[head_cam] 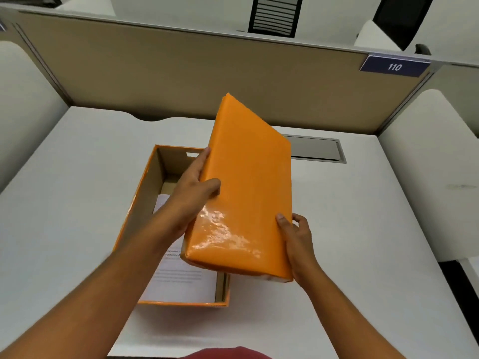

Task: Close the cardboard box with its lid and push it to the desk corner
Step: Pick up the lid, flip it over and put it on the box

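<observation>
I note a grey cable hatch (315, 150) set flush in the desk's far side. A tan partition (181, 81) stands behind, bearing a blue plate marked 110 (394, 66) at its upper right.

Counting around the open cardboard box (145, 203) on the desk: one box, one orange lid (246, 187) held above it, one printed sheet (181, 278) inside it. Two hands, left (193, 193) and right (298, 239), both gripping the lid. Beyond the box, one grey cable hatch (315, 151) and one blue number plate (395, 66).
</observation>
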`<state>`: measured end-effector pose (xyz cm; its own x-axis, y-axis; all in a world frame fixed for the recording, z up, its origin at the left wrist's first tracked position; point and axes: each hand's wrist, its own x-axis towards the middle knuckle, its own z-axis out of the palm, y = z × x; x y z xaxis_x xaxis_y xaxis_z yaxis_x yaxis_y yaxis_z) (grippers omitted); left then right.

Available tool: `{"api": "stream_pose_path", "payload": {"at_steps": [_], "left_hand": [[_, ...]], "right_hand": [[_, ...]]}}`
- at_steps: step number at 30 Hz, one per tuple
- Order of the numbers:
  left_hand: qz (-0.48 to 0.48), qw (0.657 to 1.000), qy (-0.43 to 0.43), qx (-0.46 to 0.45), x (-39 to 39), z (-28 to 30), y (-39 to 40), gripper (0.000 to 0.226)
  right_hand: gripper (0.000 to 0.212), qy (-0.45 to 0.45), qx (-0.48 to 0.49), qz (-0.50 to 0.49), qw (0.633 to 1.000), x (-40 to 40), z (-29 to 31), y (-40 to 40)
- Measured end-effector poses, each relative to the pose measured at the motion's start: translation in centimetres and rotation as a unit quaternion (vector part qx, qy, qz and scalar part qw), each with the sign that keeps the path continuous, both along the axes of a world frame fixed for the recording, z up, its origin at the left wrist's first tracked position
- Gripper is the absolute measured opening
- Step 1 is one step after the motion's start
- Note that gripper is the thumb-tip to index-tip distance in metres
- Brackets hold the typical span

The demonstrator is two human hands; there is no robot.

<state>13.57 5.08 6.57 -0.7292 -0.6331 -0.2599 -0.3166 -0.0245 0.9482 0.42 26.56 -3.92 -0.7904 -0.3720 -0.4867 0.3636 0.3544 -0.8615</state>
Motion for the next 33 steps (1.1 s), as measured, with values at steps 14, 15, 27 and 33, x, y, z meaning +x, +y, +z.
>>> {"api": "stream_pose_path", "payload": {"at_steps": [14,15,27,33], "left_hand": [[0.123,0.976,-0.063,-0.167,12.1,-4.8,-9.6,0.066],[0.119,0.975,-0.068,-0.174,12.6,-5.3,-9.8,0.067],[0.063,0.97,-0.133,-0.196,15.3,-9.5,-10.9,0.067],[0.019,0.966,-0.148,-0.21,14.6,-9.8,-10.9,0.071]], "right_hand": [[0.059,0.164,0.088,0.046,0.981,9.8,3.2,-8.2],[0.06,0.166,0.093,0.046,0.981,10.3,3.1,-8.5],[0.06,0.194,0.147,0.047,0.969,12.4,2.5,-9.6],[0.061,0.217,0.167,0.041,0.961,11.7,2.5,-9.4]]}}
